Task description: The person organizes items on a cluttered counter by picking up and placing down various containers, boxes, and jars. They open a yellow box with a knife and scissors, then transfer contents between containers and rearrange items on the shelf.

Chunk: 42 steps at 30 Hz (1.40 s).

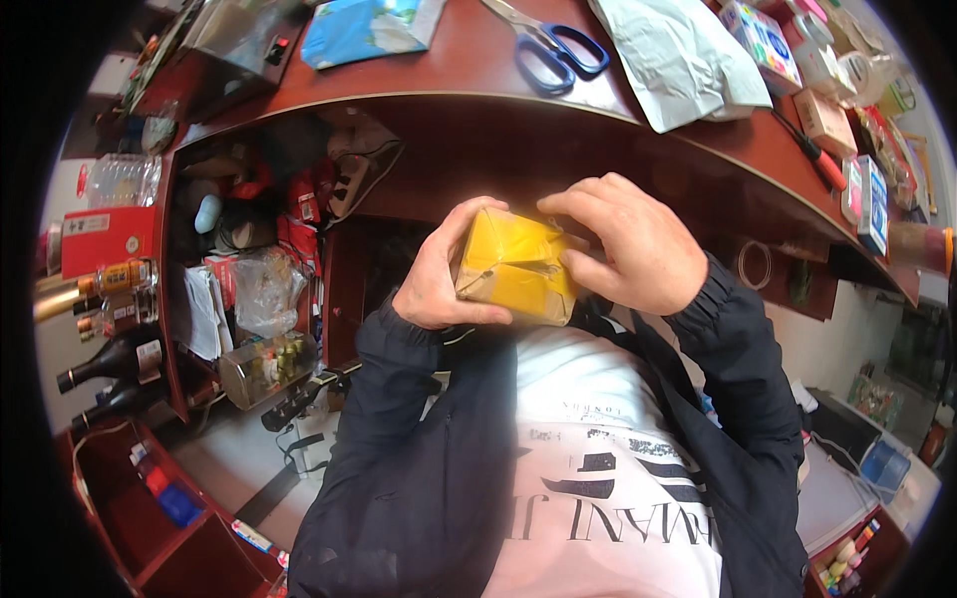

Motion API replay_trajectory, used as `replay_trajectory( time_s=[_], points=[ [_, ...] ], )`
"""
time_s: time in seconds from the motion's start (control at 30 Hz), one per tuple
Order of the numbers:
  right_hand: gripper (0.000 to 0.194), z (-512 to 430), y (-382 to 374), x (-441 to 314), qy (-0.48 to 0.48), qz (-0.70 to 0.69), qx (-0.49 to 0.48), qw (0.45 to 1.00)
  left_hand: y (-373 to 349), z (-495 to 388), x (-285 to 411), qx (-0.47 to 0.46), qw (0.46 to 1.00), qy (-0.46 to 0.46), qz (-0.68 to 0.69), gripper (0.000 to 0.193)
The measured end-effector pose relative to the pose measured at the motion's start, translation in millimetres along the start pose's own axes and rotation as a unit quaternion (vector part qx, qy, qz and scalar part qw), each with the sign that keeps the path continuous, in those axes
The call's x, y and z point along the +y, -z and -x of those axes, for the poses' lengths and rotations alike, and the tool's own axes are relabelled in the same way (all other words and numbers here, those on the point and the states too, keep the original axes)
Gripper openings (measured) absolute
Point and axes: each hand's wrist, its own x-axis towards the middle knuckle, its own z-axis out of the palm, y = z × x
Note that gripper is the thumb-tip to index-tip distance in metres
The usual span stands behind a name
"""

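A small box wrapped in yellow tape [508, 265] is held up in front of my chest, below the desk edge. My left hand [448, 273] grips its left side, thumb along the lower edge and fingers around the far side. The tape on the upper face is creased, with a dark gap or fold near the middle. My right hand [635, 243] is at the box's right end, fingers apart and bent. One fingertip touches or nearly touches the box's edge, near a loose bit of tape.
On the red-brown desk [463, 75] lie blue-handled scissors [557, 56], a blue patterned packet [370, 30], a pale plastic mailing bag [684, 63] and a red-handled screwdriver [819, 161]. Small boxes crowd the right. A cluttered shelf with a plastic bag [268, 291] and bottles [112, 366] stands left.
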Motion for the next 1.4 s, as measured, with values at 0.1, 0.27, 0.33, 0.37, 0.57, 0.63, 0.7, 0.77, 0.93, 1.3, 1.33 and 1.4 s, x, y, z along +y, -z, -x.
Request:
replay_trajectory(
  time_s=[0.1, 0.27, 0.33, 0.37, 0.57, 0.63, 0.7, 0.77, 0.93, 1.3, 1.33, 1.4],
  points=[
    [0.042, 18, -13, 4, -0.043, -0.114, -0.025, 0.992, -7, -6, -1, -0.052, 0.996, 0.016, -0.074, 0.114],
    [0.044, 34, -15, 6, -0.046, -0.007, -0.043, 0.998, -20, -18, -2, -0.099, 0.992, 0.028, -0.066, 0.107],
    [0.041, 36, -11, 9, -0.042, 0.014, -0.081, 0.996, -24, -22, -3, -0.123, 0.989, 0.034, -0.074, 0.108],
    [0.039, 37, -10, 9, -0.059, 0.023, -0.115, 0.991, -26, -24, -4, -0.138, 0.987, 0.036, -0.078, 0.108],
    [0.028, 40, -13, 13, -0.043, 0.059, -0.137, 0.988, -27, -34, -12, -0.155, 0.983, 0.064, -0.078, 0.112],
    [0.028, 40, -15, 17, -0.032, 0.066, -0.129, 0.989, -29, -33, -16, -0.148, 0.985, 0.077, -0.045, 0.114],
    [0.027, 39, -17, 21, -0.037, 0.056, -0.152, 0.986, -31, -31, -19, -0.141, 0.985, 0.095, 0.002, 0.115],
    [0.026, 38, -16, 26, -0.039, 0.042, -0.175, 0.983, -32, -29, -22, -0.146, 0.983, 0.108, 0.013, 0.115],
    [0.029, 29, -1, 40, -0.014, -0.089, -0.208, 0.974, -27, -31, -30, -0.178, 0.975, 0.112, 0.074, 0.115],
    [0.031, 26, -5, 55, -0.12, -0.385, -0.227, 0.887, -17, -28, -23, -0.225, 0.962, 0.113, 0.109, 0.122],
    [0.036, 29, -9, 56, -0.078, -0.401, -0.199, 0.891, -16, -26, -20, -0.214, 0.965, 0.12, 0.091, 0.123],
    [0.034, 36, -11, 58, -0.049, -0.384, -0.166, 0.907, -15, -27, -18, -0.206, 0.969, 0.114, 0.078, 0.122]
  ],
)
